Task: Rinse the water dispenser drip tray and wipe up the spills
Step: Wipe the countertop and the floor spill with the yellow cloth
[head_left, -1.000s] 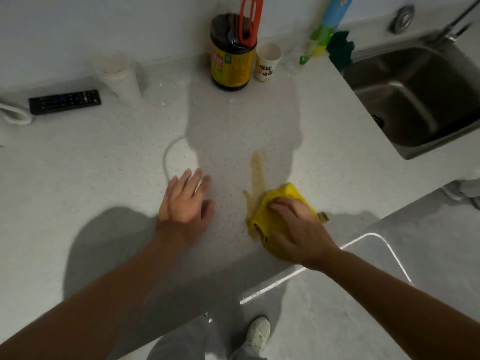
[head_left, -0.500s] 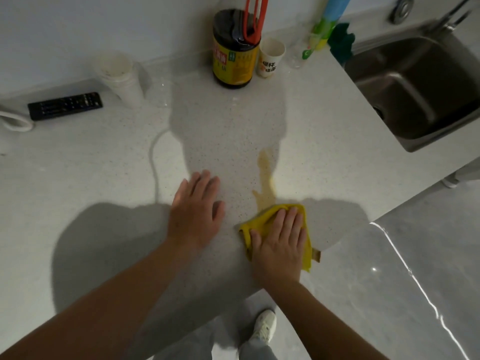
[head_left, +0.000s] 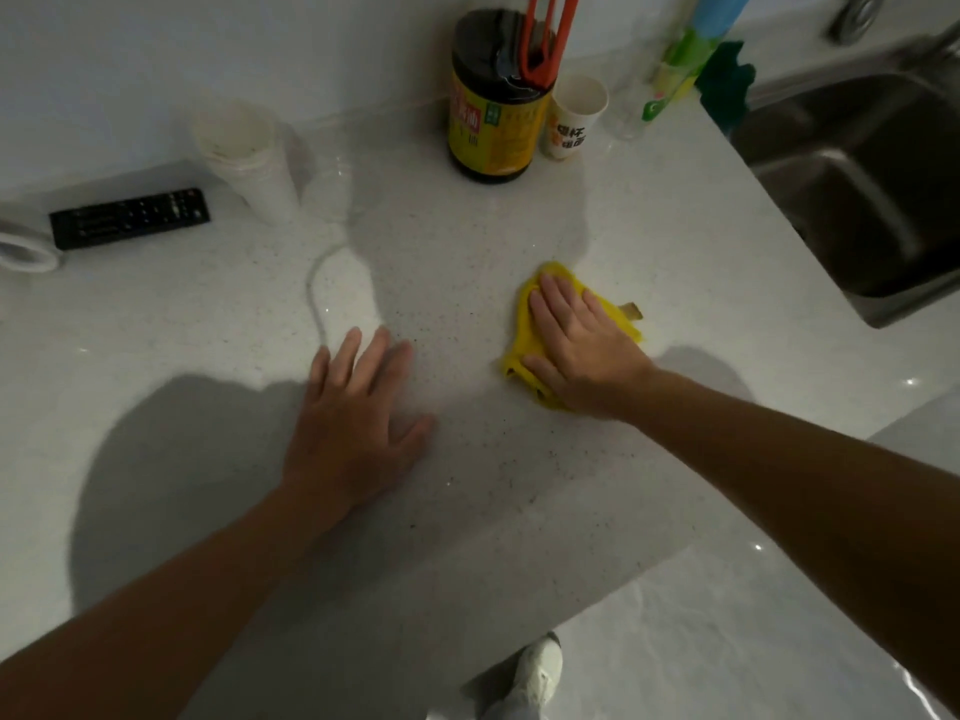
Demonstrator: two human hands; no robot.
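Note:
A yellow cloth [head_left: 525,350] lies crumpled on the white speckled countertop [head_left: 675,283]. My right hand [head_left: 576,343] presses flat on it with straight fingers, covering most of it. My left hand [head_left: 358,413] rests flat on the bare countertop to the left, fingers spread, holding nothing. No brown spill shows around the cloth. No drip tray is in view.
At the back stand a dark sauce bottle [head_left: 493,122] with an orange handle, a paper cup [head_left: 571,116], a spray bottle [head_left: 670,80] and stacked white cups [head_left: 249,158]. A black remote [head_left: 130,216] lies at left. The steel sink [head_left: 872,184] is at right.
My right hand has pushed the yellow cloth away from me over the brown streak, which no longer shows. My left hand has stayed flat on the counter.

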